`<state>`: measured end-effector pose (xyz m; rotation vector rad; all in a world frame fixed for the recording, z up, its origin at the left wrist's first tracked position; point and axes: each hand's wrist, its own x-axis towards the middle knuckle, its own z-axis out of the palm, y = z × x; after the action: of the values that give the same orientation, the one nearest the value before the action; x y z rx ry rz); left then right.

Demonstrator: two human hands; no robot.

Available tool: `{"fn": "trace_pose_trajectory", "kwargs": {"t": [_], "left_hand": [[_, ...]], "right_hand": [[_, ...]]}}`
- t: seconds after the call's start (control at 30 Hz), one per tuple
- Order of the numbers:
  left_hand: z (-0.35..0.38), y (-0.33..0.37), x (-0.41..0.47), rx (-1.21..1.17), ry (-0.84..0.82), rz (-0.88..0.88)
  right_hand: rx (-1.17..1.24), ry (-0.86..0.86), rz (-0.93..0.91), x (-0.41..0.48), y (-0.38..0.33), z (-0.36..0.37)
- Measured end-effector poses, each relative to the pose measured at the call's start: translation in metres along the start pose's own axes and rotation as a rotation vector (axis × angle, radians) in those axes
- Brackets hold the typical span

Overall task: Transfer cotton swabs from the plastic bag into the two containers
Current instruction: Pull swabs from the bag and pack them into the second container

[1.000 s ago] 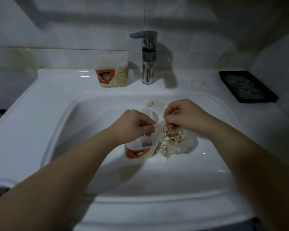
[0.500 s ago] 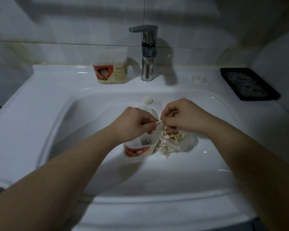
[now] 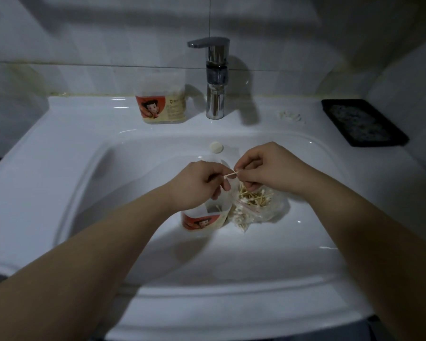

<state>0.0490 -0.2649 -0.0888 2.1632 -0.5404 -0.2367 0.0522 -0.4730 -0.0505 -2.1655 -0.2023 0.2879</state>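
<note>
In the sink basin [image 3: 231, 264], my left hand [image 3: 202, 185] and right hand [image 3: 263, 168] come close together, each pinching one end of a single wooden cotton swab [image 3: 231, 174] above the open container [image 3: 204, 219]. The plastic bag [image 3: 258, 205] of swabs lies touching that container's right side. The second container [image 3: 161, 102] stands on the far ledge, left of the faucet [image 3: 215, 80]

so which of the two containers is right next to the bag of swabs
The container in the sink basin, below the left hand, right against the plastic bag. The other container stands back on the ledge, left of the faucet.
</note>
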Motion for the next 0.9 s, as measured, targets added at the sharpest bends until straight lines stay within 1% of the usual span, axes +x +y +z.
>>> {"fn": "trace_pose_trajectory", "kwargs": {"t": [0.07, 0.1, 0.17, 0.23, 0.33, 0.47, 0.57, 0.67, 0.73, 0.83, 0.9], "left_hand": [[0.002, 0.0, 0.003, 0.016, 0.022, -0.068], [0.002, -0.001, 0.004, -0.019, 0.042, -0.131], [0.003, 0.0, 0.006, -0.221, 0.075, -0.265], [-0.001, 0.0, 0.007, -0.45, 0.098, -0.334], [-0.005, -0.002, 0.008, -0.614, 0.116, -0.361], [-0.003, 0.001, 0.007, -0.773, 0.139, -0.39], [-0.004, 0.004, 0.007, -0.891, 0.131, -0.405], [-0.006, 0.005, 0.007, -0.94, 0.108, -0.415], [-0.007, 0.005, 0.007, -0.979, 0.104, -0.42], [-0.01, 0.004, 0.007, -1.054, 0.102, -0.411], [-0.012, 0.004, 0.007, -1.08, 0.095, -0.41]], "right_hand": [[-0.076, 0.034, 0.001, 0.0, 0.001, -0.001], [-0.147, 0.051, -0.006, -0.001, 0.002, -0.002], [-0.328, 0.05, -0.037, -0.002, 0.002, -0.004], [-0.505, -0.005, -0.062, -0.004, 0.002, -0.003], [-0.689, -0.086, -0.072, -0.003, 0.003, 0.003], [-0.814, -0.118, -0.041, -0.005, 0.003, 0.01], [-0.922, -0.108, -0.03, -0.004, 0.006, 0.016], [-0.939, -0.103, -0.022, -0.002, 0.007, 0.019], [-0.922, -0.135, -0.013, -0.001, 0.008, 0.018], [-0.857, -0.162, 0.004, 0.0, 0.008, 0.014], [-0.8, -0.14, -0.004, -0.001, 0.006, 0.011]]}}
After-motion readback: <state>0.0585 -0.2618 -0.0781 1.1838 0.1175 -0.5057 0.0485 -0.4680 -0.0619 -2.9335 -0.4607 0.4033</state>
